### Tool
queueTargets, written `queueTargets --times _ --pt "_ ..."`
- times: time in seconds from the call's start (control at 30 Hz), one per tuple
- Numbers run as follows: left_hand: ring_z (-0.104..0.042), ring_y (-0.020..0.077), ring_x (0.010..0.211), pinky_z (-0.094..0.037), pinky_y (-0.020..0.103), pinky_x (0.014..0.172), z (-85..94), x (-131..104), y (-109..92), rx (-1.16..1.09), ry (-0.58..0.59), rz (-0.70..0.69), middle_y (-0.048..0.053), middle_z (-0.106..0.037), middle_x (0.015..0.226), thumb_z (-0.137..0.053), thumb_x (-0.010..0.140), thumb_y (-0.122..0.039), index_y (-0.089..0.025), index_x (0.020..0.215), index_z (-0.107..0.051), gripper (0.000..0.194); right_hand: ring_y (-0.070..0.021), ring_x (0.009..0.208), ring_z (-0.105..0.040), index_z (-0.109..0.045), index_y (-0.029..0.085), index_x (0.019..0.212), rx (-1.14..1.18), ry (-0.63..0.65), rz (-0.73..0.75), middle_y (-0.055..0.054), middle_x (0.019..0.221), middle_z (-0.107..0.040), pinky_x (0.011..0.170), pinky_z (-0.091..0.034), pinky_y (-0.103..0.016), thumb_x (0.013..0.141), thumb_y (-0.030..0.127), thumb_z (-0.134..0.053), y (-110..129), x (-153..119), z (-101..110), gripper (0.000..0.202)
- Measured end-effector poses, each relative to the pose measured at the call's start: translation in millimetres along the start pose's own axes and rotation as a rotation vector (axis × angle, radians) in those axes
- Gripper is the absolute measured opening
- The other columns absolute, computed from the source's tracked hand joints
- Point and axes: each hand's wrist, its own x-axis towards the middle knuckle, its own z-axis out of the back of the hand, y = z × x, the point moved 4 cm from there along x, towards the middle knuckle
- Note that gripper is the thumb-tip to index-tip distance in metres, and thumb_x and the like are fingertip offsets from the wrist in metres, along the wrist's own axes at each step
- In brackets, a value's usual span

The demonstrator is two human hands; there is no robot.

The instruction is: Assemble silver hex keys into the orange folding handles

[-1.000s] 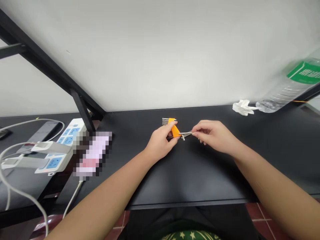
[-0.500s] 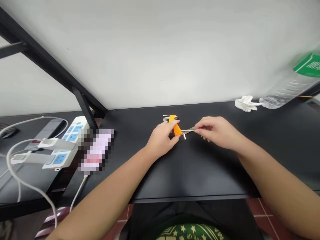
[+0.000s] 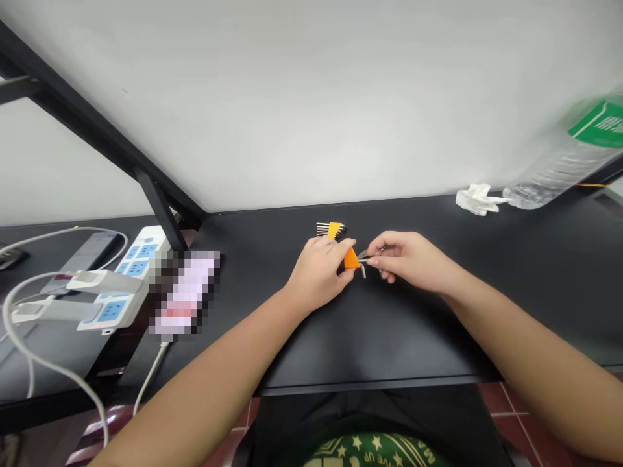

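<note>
Over black desk (image 3: 370, 344) | orange holder (image 3: 351, 259), metal keys (image 3: 322, 230) inside | left grip (image 3: 318, 269) pinching holder | right grip (image 3: 411, 261) pinching metal rod (image 3: 364, 261)

Place: prob. home/dorm rm | blk desk (image 3: 389, 344) | 1 pwr strip (image 3: 136, 267) w/ plugs (image 3: 102, 283) | cabled ph. (image 3: 189, 285) | red flr tiles (image 3: 516, 431)

Light is even and moderately bright; the smooth off-white wall (image 3: 331, 136) glows palest just beyond the grip and greys toward the upper corners; the flat black tabletop (image 3: 384, 347) carries a soft, milky sheen on the near side of the grip, with darker shadow beside both bare forearms (image 3: 511, 324); at the grip, the slim silvery metal rods (image 3: 363, 270) by the right hand (image 3: 411, 261) blur together; far right, the clear ribbed plastic bottle with a green label (image 3: 559, 165) looks stretched and smeared; leftward, coarse mosaic blocks mask a flat lilac rectangular device (image 3: 187, 285).
</note>
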Motion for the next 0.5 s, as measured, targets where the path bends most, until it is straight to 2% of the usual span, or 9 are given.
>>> queueTargets --times 0.07,0.17,0.27,0.37,0.43,0.5 --pt "-0.065 0.0257 0.103 -0.046 0.042 0.098 -0.7 1 -3 -0.013 0.004 -0.016 0.007 -0.073 0.099 -0.067 0.090 -0.028 -0.020 0.127 -0.061 0.038 -0.0132 0.060 -0.063 -0.060 0.020 0.088 0.070 -0.013 0.041 0.000 0.072 -0.066 0.058 -0.055 -0.027 0.084 0.035 -0.074 -2 2 -11 0.021" --pt "-0.066 0.0231 0.095 -0.047 0.039 0.093 -2.0 1 -6 -0.030 0.048 -0.022 0.004 -0.071 0.091 -0.063 0.092 -0.028 -0.021 0.119 -0.063 0.028 -0.0127 0.060 -0.061 -0.057 0.020 0.084 -0.003 -0.040 0.111 0.001 0.074 -0.065 0.056 -0.052 -0.026 0.084 0.035 -0.074 -1 3 -22 0.023" --pt "-0.067 0.0238 0.094 -0.049 0.039 0.093 -0.6 1 -3 -0.025 0.050 0.033 0.005 -0.072 0.096 -0.066 0.089 -0.027 -0.020 0.125 -0.060 0.037 -0.0134 0.061 -0.061 -0.060 0.020 0.089 -0.088 -0.051 0.154 0.001 0.074 -0.065 0.058 -0.051 -0.027 0.091 0.040 -0.068 -2 4 -16 0.021" --pt "-0.068 0.0237 0.093 -0.051 0.039 0.094 1.8 0 4 -0.033 0.043 0.124 0.005 -0.073 0.102 -0.065 0.085 -0.021 -0.021 0.136 -0.055 0.052 -0.0150 0.070 -0.062 -0.065 0.019 0.090 -0.425 -0.158 0.262 -0.002 0.081 -0.066 0.068 -0.050 -0.029 0.096 0.033 -0.059 -4 9 7 0.017" --pt "-0.068 0.0225 0.090 -0.052 0.038 0.093 3.2 -1 7 -0.049 0.047 0.176 0.003 -0.073 0.101 -0.062 0.084 -0.016 -0.023 0.137 -0.054 0.054 -0.0172 0.080 -0.063 -0.070 0.019 0.090 -0.693 -0.114 0.323 -0.006 0.094 -0.067 0.076 -0.049 -0.031 0.095 0.026 -0.059 -9 13 17 0.015" --pt "-0.068 0.0218 0.088 -0.053 0.037 0.093 4.5 -1 8 -0.067 0.039 0.207 0.003 -0.073 0.102 -0.060 0.084 -0.014 -0.023 0.136 -0.055 0.053 -0.0183 0.086 -0.063 -0.074 0.019 0.098 -0.833 -0.043 0.315 -0.007 0.101 -0.066 0.080 -0.048 -0.032 0.095 0.022 -0.057 -16 16 22 0.017"
